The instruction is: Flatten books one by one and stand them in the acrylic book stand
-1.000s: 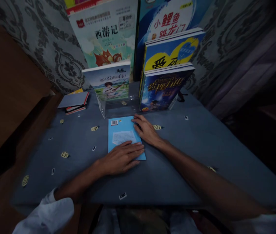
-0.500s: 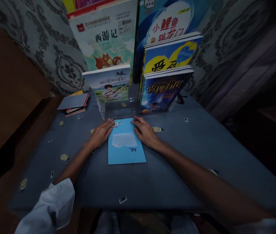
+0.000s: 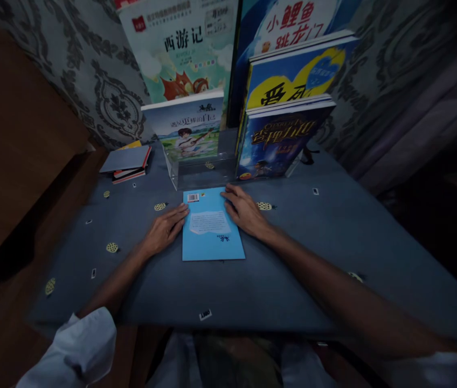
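Blue book [image 3: 212,249], one, back cover up, flat on the table [image 3: 269,291] before the clear stand [image 3: 196,175] | left hand [image 3: 166,229]: fingertips at upper left edge, clamping nothing | right hand [image 3: 248,211]: fingers on upper right edge, likewise unclamped | handling: we judge light, even pressure best

I think this is a home: blue-grey pineapple-print tablecloth [image 3: 228,291] under the left hand [image 3: 166,229], curly-patterned grey wall [image 3: 119,97] beyond it.

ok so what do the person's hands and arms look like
The left hand and right hand are bare: no gloves, rings or watch visible. The left sleeve is pale, loose and creased, ending above the wrist; the right sleeve, also pale, shows dimly.
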Available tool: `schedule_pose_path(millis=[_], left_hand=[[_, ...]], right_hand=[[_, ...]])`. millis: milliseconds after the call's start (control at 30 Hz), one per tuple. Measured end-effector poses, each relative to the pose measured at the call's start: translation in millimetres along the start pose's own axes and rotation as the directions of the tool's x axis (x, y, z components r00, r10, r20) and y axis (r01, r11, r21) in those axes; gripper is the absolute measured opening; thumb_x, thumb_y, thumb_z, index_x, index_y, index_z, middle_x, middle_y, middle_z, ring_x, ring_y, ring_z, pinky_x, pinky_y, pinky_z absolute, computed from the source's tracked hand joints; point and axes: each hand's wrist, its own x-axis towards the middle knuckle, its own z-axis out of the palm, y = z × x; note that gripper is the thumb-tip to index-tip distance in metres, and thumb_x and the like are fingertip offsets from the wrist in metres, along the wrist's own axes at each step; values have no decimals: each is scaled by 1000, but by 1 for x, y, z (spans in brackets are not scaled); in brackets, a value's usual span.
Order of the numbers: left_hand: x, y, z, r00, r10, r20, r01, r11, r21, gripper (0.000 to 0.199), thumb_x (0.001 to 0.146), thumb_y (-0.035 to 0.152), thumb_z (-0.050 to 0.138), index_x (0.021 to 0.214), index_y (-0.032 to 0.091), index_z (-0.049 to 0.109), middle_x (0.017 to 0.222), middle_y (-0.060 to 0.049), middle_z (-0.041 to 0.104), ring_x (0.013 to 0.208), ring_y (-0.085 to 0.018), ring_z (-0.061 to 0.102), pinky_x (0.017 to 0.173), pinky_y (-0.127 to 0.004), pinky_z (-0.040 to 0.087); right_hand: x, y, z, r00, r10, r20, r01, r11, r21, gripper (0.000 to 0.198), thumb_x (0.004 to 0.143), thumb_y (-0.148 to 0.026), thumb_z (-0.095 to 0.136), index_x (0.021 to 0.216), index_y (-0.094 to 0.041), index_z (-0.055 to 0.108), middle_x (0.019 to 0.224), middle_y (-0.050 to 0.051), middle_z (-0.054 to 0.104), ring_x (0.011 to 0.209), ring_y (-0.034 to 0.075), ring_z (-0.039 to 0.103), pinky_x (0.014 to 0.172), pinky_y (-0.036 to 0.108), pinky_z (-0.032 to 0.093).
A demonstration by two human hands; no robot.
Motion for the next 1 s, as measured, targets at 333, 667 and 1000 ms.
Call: schedule_pose_path(millis=[333, 667, 1000], left_hand=[[-48, 43, -7, 996, 82, -17, -82, 996, -28, 40, 102, 23, 47, 142, 24, 53, 140, -9, 62, 136, -22, 52, 111, -46, 49], [-82, 72, -16, 993, 109, 48, -110, 994, 24, 51, 102, 16, 47, 151, 28, 40, 142, -8, 60, 136, -21, 52, 113, -44, 47], [-66, 77, -11, 977, 183, 110, -192, 979, 70, 51, 102, 18, 47, 151, 25, 40, 142, -9, 60, 137, -21, 51, 114, -45, 45]], right_hand=[[0, 1, 3, 1000, 11, 2, -11, 1000, -12, 39, 92, -22, 47, 127, -16, 64, 141, 17, 54, 129, 34, 54, 108, 56, 46], [0, 2, 4, 1000, -4, 0, 4, 1000, 2, 39, 93, -23, 47, 128, -18, 64, 140, 15, 55, 128, 33, 55, 109, 56, 45], [2, -1, 3, 1000, 15, 12, -15, 1000, -12, 39, 92, -21, 47, 126, -15, 65, 141, 16, 54, 129, 33, 53, 110, 56, 44]])
